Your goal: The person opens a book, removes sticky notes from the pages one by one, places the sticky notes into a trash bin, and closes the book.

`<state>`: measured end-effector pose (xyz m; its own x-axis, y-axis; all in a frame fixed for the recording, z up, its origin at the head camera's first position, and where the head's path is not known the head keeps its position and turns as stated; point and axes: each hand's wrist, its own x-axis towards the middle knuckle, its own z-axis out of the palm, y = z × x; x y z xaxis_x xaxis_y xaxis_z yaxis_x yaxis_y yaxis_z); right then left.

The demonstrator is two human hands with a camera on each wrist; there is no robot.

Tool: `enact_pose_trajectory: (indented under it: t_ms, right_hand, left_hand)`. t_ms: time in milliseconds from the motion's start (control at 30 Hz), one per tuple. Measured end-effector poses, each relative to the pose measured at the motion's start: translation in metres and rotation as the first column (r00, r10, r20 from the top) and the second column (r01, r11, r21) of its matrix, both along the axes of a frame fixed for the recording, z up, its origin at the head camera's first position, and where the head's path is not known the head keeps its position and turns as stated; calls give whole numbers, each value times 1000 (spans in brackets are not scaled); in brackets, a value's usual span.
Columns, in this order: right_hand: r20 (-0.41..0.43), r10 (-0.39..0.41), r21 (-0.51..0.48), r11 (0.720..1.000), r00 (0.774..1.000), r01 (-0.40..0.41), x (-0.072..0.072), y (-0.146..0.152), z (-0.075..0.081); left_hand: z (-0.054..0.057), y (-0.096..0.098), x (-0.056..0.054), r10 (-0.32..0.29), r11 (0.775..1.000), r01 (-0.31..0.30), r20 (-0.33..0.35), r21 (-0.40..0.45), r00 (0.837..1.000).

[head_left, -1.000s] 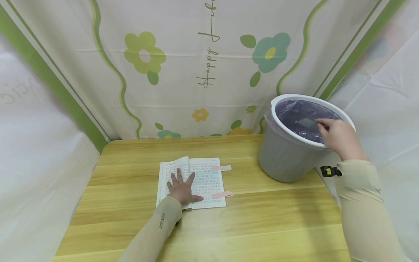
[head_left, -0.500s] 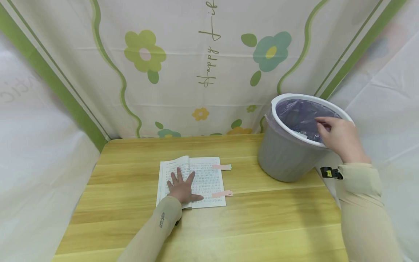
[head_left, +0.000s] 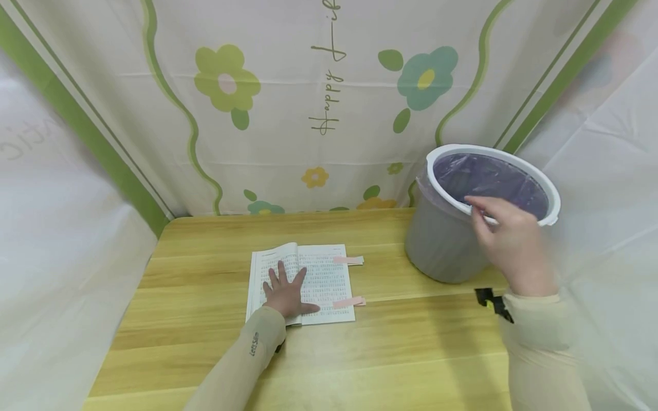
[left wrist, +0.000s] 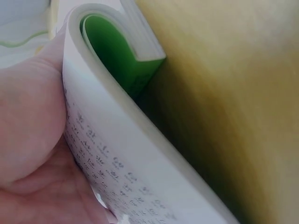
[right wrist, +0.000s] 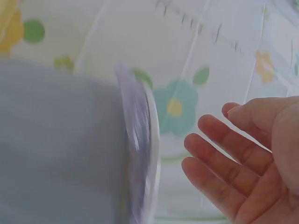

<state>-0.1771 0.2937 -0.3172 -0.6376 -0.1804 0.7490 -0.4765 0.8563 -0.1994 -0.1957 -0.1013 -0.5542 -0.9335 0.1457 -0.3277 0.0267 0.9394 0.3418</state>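
An open book (head_left: pixel 324 285) with printed pages lies on the wooden table (head_left: pixel 411 342). My left hand (head_left: pixel 285 297) rests on it with spread fingers, near the centre fold. In the left wrist view, the palm (left wrist: pixel 32 121) lies against a printed page (left wrist: pixel 121 144), and the pages bend over a green cover (left wrist: pixel 112 51). My right hand (head_left: pixel 509 240) is in front of the near rim of a grey bin (head_left: pixel 447 245). Its fingers are loosely bent. The right wrist view shows the hand (right wrist: pixel 252 158) beside the bin's rim, with nothing visible between thumb and fingers.
Two pairs of paper strips stick out from the book's right edge, an upper one (head_left: pixel 348 260) and a lower one (head_left: pixel 349 302). A purple plastic liner (head_left: pixel 478 174) covers the bin's inside. Behind the table hangs a flowered curtain (head_left: pixel 288 103).
My right hand has moved from over the bin's mouth leftward and toward me. A small pale piece seen inside the bin earlier has dropped from sight. The left hand has stayed put.
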Motion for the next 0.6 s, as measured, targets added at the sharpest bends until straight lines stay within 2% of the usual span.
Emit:
enact_pose_trajectory:
  t_ms: [133, 300, 467, 600]
  right_hand:
    - [-11, 100, 1, 995, 995, -100, 9, -24, -27]
    - [34, 191, -50, 981, 981, -189, 17, -51, -80]
    - [175, 184, -55, 983, 967, -177, 27, -69, -137]
    - [308, 153, -49, 988, 939, -145, 33, -80, -173]
  left_hand:
    - [-3, -1, -1, 2, 1000, -2, -3, -1, 1000]
    - [-4, 1, -2, 7, 1000, -7, -8, -14, 1000]
    - [0, 3, -2, 13, 1000, -13, 6, -9, 1000]
    - [1, 2, 2, 11, 1000, -11, -10, 8, 1000]
